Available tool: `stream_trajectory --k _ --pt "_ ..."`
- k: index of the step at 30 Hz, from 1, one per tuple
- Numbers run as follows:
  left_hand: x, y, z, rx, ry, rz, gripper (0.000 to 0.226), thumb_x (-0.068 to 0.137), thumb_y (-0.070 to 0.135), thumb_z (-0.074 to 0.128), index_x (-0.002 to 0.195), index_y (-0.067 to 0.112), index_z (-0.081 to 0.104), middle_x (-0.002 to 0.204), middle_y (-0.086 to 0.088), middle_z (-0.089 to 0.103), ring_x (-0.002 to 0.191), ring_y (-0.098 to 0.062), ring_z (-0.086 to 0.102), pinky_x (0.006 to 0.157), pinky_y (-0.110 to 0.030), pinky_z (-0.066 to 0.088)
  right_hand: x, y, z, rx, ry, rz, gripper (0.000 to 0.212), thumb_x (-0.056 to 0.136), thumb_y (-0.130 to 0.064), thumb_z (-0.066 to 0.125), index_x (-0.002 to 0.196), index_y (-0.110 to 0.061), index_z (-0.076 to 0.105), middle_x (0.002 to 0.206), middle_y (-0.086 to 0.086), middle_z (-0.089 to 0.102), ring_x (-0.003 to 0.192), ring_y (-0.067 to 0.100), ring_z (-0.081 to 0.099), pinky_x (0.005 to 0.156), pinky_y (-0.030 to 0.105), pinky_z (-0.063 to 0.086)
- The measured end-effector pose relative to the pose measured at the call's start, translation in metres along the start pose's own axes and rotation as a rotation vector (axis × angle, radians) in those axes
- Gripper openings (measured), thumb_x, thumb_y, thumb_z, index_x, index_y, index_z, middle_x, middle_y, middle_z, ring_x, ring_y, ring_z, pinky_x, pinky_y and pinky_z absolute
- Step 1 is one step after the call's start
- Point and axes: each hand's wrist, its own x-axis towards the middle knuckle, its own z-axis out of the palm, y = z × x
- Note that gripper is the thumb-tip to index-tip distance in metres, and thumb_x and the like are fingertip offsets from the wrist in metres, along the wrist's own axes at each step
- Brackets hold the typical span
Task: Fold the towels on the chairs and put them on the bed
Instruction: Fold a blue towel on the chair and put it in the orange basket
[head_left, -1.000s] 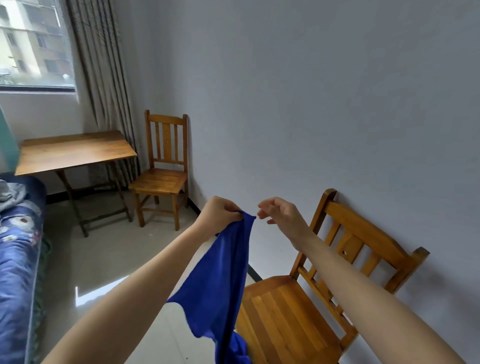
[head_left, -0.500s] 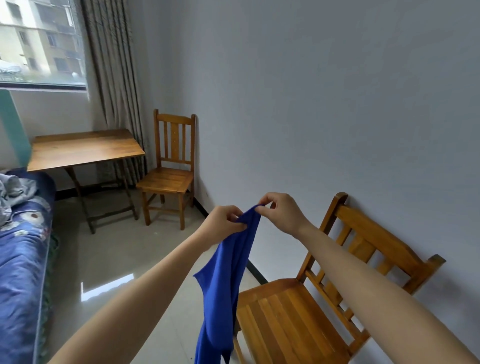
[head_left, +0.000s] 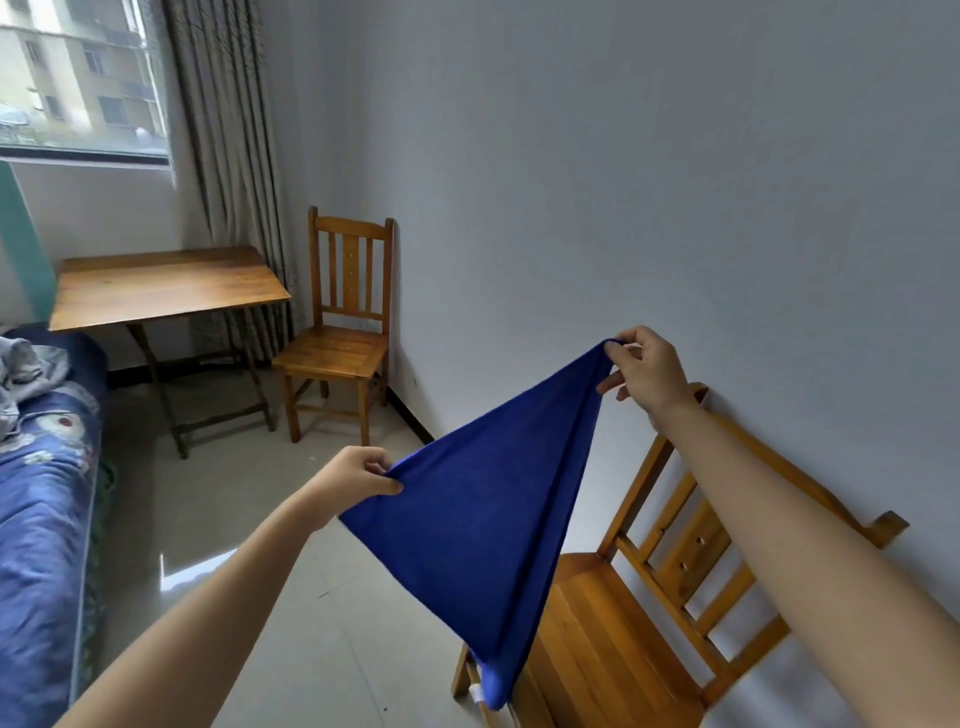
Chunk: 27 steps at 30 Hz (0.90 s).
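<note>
Parted now, our left hand (head_left: 353, 480) and right hand (head_left: 644, 374) stretch the blue towel (head_left: 483, 519).
Each grip pinches a corner; no fold made yet, bed (head_left: 41, 493) at nine o'clock.

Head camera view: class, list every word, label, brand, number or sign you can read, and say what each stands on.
None can be read in this view.
The small white tag at the lowest corner of the blue cloth towel: too small to read.
The near brown wooden chair, the far brown wooden chair, the brown wooden table and the blue flowered bedding: no writing shows.
</note>
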Motion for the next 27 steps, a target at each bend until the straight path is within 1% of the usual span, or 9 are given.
stream_trajectory --k 4,7,9,13,16,20,23,25,27 --pt "-0.001 -0.006 -0.019 -0.167 0.086 0.051 0.008 0.086 0.004 0.061 0.086 0.009 0.067 0.085 -0.01 0.068 0.081 -0.023 0.062 0.072 -0.028 0.051 0.001 0.011 -0.005 -0.015 0.038 0.036 0.006 0.098 -0.018 0.041 0.1 -0.012 0.044 0.091 0.004 0.059 0.048 0.005 0.061 0.046 0.016 0.046" --pt "-0.002 -0.007 -0.026 -0.504 0.155 0.054 0.007 0.087 0.005 0.059 0.086 0.008 0.066 0.085 -0.012 0.065 0.082 -0.025 0.06 0.071 -0.03 0.05 -0.001 0.017 -0.007 -0.048 0.071 0.036 0.007 0.099 -0.019 0.039 0.102 -0.014 0.043 0.098 0.008 0.059 0.061 0.013 0.06 0.052 0.018 0.046" --pt "-0.002 -0.006 -0.029 -0.72 0.204 0.042 0.008 0.088 0.007 0.057 0.086 0.009 0.063 0.085 -0.011 0.064 0.081 -0.024 0.058 0.071 -0.031 0.048 -0.003 0.022 -0.008 -0.093 0.084 0.019 0.01 0.1 -0.02 0.038 0.106 -0.014 0.043 0.1 0.009 0.059 0.064 0.014 0.058 0.055 0.019 0.047" --pt "-0.002 0.0 -0.034 -0.954 0.186 0.076 0.011 0.093 0.019 0.051 0.09 0.013 0.06 0.075 -0.001 0.066 0.074 -0.017 0.058 0.073 -0.029 0.046 -0.008 0.028 -0.009 -0.171 0.067 -0.011 0.022 0.1 -0.021 0.036 0.116 -0.006 0.043 0.097 0.008 0.056 0.066 0.01 0.054 0.049 0.01 0.045" --pt "-0.002 0.007 -0.037 -0.947 0.217 0.046 0.015 0.094 0.03 0.049 0.089 0.017 0.056 0.08 -0.001 0.06 0.074 -0.014 0.056 0.07 -0.027 0.044 -0.012 0.036 -0.011 -0.179 0.056 0.009 0.024 0.1 -0.02 0.037 0.118 -0.004 0.043 0.098 0.007 0.054 0.074 0.014 0.054 0.054 0.012 0.045" --pt "0.0 0.019 -0.037 -0.806 0.233 0.078 0.016 0.092 0.03 0.051 0.089 0.016 0.058 0.085 -0.003 0.06 0.079 -0.016 0.057 0.076 -0.031 0.045 -0.008 0.049 -0.015 -0.17 0.059 0.054 0.025 0.1 -0.019 0.037 0.119 -0.004 0.044 0.103 0.006 0.052 0.092 0.019 0.053 0.061 0.014 0.045" --pt "0.003 0.032 -0.034 -0.765 0.263 0.097 0.015 0.092 0.029 0.052 0.089 0.016 0.06 0.087 -0.003 0.062 0.082 -0.015 0.057 0.079 -0.032 0.045 0.001 0.055 -0.017 -0.115 0.04 0.099 0.026 0.1 -0.02 0.036 0.121 -0.006 0.042 0.106 0.007 0.053 0.093 0.02 0.055 0.067 0.021 0.047" --pt "0.007 0.04 -0.032 -0.758 0.29 0.105 0.014 0.092 0.028 0.053 0.089 0.016 0.061 0.087 -0.002 0.063 0.082 -0.014 0.058 0.078 -0.03 0.046 0.011 0.061 -0.019 -0.063 0.011 0.135 0.025 0.1 -0.02 0.035 0.122 -0.008 0.042 0.107 0.007 0.054 0.092 0.022 0.056 0.075 0.029 0.047" --pt "0.012 0.05 -0.028 -0.738 0.31 0.118 0.014 0.092 0.028 0.055 0.089 0.016 0.062 0.087 -0.001 0.064 0.081 -0.013 0.059 0.076 -0.028 0.048 0.024 0.067 -0.022 -0.016 0.001 0.155 0.022 0.1 -0.019 0.036 0.119 -0.01 0.042 0.108 0.007 0.055 0.092 0.022 0.056 0.078 0.031 0.046"
